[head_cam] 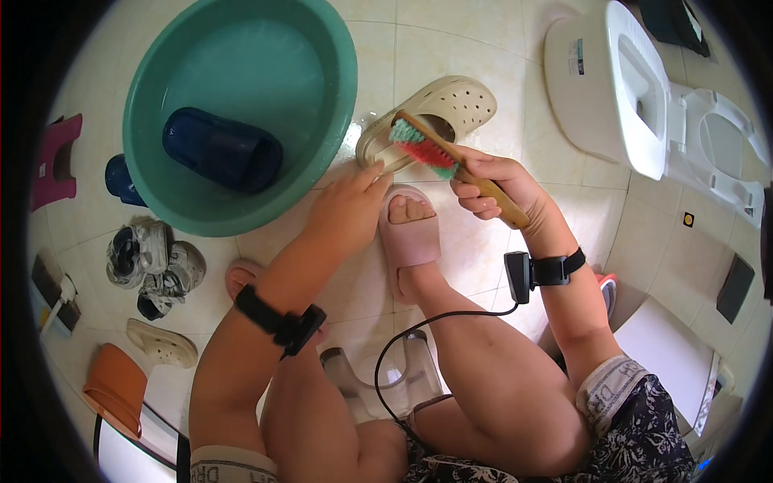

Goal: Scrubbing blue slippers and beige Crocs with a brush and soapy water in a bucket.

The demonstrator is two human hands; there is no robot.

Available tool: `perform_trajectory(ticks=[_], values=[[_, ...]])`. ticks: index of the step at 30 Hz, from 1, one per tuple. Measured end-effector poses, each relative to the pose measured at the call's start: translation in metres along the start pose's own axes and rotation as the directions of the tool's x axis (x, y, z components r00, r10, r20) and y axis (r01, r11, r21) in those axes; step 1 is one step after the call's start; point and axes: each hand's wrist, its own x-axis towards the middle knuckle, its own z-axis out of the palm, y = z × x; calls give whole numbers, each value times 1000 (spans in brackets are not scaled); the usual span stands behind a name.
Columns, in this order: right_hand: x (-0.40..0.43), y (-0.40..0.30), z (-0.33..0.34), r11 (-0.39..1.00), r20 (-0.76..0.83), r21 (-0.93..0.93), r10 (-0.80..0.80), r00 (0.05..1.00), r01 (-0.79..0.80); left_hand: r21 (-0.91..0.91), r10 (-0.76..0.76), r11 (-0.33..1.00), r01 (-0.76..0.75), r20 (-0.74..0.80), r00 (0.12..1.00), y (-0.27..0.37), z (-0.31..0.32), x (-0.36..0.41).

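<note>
A beige clog with round vent holes lies on the tiled floor before me, its toe pointing up and to the right. At its heel, the fingers of my left hand hold the rim, with the thumb side partly hidden. My right hand is closed around the wooden handle of a scrub brush. The brush's green and red bristles face left, above the clog's opening; whether they touch it I cannot tell. Left of the clog stands a green plastic basin with a dark blue slide sandal inside.
Another blue slipper is partly behind the basin. Dirty sneakers and a second beige clog lie at left, near an orange container. A white toilet stands right. A cable runs from my right wrist device across my legs.
</note>
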Motion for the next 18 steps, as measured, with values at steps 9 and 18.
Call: perform_trajectory(ticks=[9, 18], values=[[14, -9, 19, 997, 60, 48, -66, 996, 63, -700, -506, 698, 151, -333, 796, -81, -120, -36], [27, -17, 48, 986, -97, -158, -76, 992, 60, -423, -657, 732, 534, -231, 718, -143, -117, 4]])
